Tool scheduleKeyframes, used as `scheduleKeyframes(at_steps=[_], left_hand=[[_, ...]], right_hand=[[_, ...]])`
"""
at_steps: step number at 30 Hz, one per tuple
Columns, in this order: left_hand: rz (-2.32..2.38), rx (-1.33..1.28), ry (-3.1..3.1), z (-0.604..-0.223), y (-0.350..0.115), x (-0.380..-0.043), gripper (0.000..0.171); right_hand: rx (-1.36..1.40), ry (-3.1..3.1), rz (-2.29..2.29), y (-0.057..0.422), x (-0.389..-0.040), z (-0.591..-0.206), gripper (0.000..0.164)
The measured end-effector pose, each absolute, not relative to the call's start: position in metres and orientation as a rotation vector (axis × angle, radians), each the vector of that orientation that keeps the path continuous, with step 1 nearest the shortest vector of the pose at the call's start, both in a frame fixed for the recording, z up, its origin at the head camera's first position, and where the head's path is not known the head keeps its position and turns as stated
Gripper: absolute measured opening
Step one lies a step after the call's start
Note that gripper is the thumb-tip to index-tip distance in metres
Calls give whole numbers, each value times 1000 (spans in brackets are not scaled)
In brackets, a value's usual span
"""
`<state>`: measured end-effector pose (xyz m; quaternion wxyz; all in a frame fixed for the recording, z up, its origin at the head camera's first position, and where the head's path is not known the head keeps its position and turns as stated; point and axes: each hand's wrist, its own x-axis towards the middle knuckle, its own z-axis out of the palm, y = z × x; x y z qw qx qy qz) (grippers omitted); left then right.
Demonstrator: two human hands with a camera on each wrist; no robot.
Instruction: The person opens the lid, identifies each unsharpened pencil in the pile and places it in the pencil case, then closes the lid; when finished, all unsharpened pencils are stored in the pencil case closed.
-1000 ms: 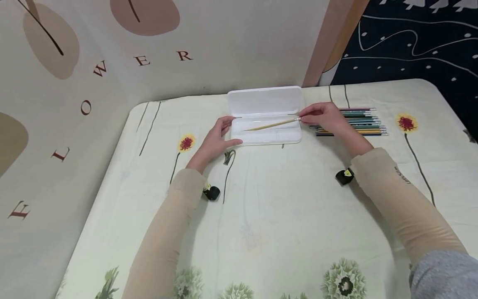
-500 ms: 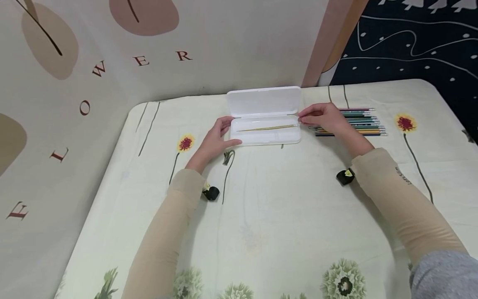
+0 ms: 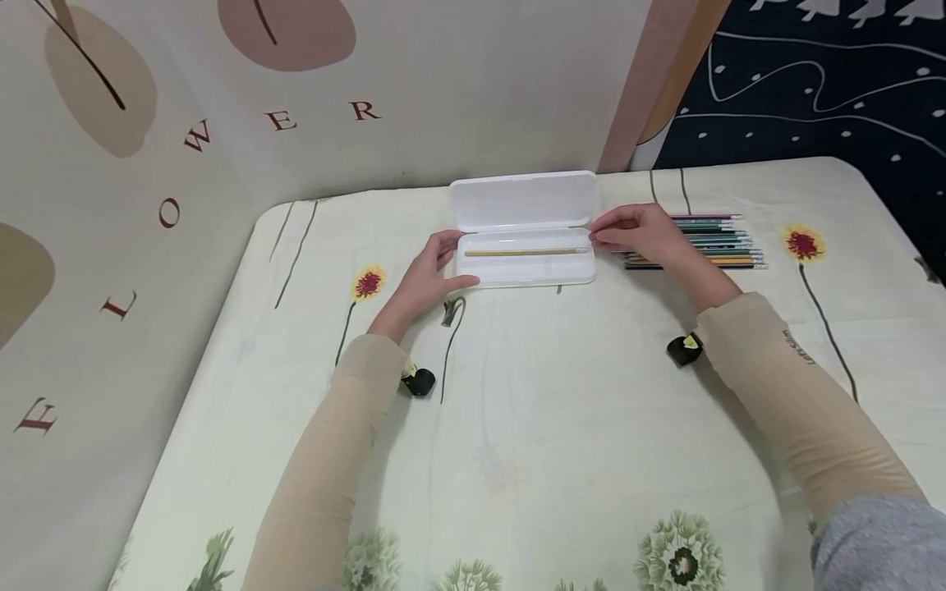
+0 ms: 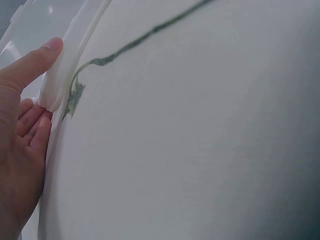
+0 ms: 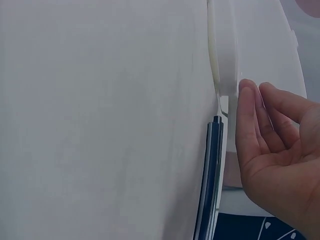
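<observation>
A white pencil case lies on the cloth-covered table, its lid raised at the back. One yellow pencil rests lengthwise inside, eraser end to the right. My left hand grips the case's left end. In the left wrist view the thumb lies over the rim while the fingers curl against the end. At the right end, my right hand hovers with loosely bent fingers and nothing between them. Several pencils lie side by side under and right of this hand.
Behind the table hangs a pale curtain with printed letters; a dark patterned cloth is at the back right. A small black object sits by the left cuff, another black object by the right cuff.
The yellow pencil, pinched at its eraser end and slanted a second ago, has been let go and now lies straight in the case. Both hands stay nearly where they were.
</observation>
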<state>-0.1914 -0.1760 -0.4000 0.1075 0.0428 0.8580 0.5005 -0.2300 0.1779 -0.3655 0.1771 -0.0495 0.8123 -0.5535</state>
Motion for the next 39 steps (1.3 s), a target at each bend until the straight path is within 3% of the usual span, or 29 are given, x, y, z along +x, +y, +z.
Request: scheduleKeyframes(at_steps=[13, 30, 39], left_hand=[[1476, 123, 2517, -401, -176, -192, 85], [1468, 118, 2519, -401, -176, -192, 85], [1464, 116, 2522, -401, -176, -192, 85]], right_hand=[[-7, 2335, -1587, 207, -236, -354, 38], [143, 2493, -1734, 264, -244, -357, 29], [385, 2476, -1813, 277, -237, -344, 26]])
